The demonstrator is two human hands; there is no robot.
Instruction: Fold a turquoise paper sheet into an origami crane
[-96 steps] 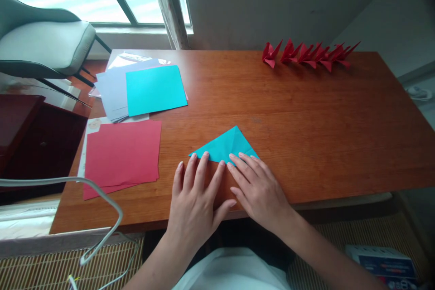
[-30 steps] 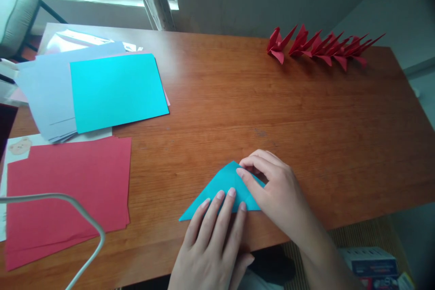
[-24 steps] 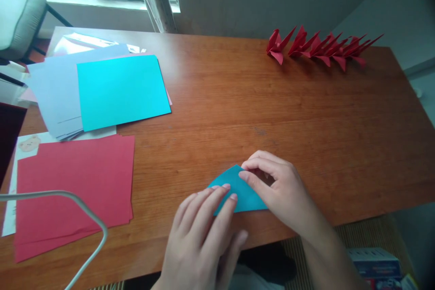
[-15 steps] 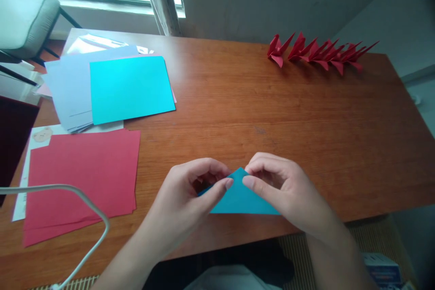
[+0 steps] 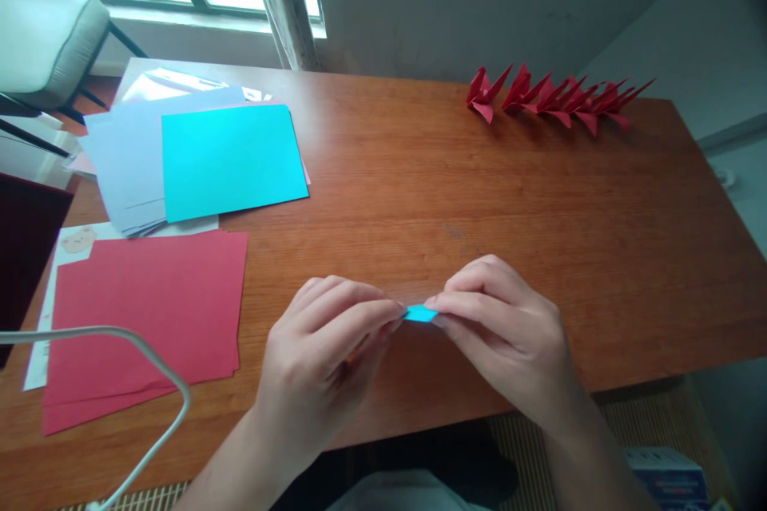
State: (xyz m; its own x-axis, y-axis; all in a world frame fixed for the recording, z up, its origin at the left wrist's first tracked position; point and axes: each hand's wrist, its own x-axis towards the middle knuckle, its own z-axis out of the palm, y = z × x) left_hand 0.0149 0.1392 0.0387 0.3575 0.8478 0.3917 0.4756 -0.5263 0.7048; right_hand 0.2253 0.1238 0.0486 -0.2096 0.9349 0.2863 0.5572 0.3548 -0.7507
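Between my two hands is a piece of folded blue origami paper [image 5: 420, 313], of which only a small bright strip shows; the rest is hidden by my fingers or turned edge-on to me. My left hand [image 5: 332, 343] pinches its left side between thumb and fingertips. On the right side, my right hand [image 5: 503, 327] pinches it the same way. Both hands are close together over the front part of the wooden table [image 5: 383, 239].
Red paper cranes [image 5: 557, 100] stand in a row at the back right. At the left lie a blue sheet [image 5: 236, 164] on pale papers [image 5: 129, 168] and a stack of red paper [image 5: 147, 315]. A white cable [image 5: 161, 367] loops across the front left.
The blue paper has tilted from a broad triangle facing me to a thin strip. Both hands have turned, with fingers now over its top edge and thumbs below.
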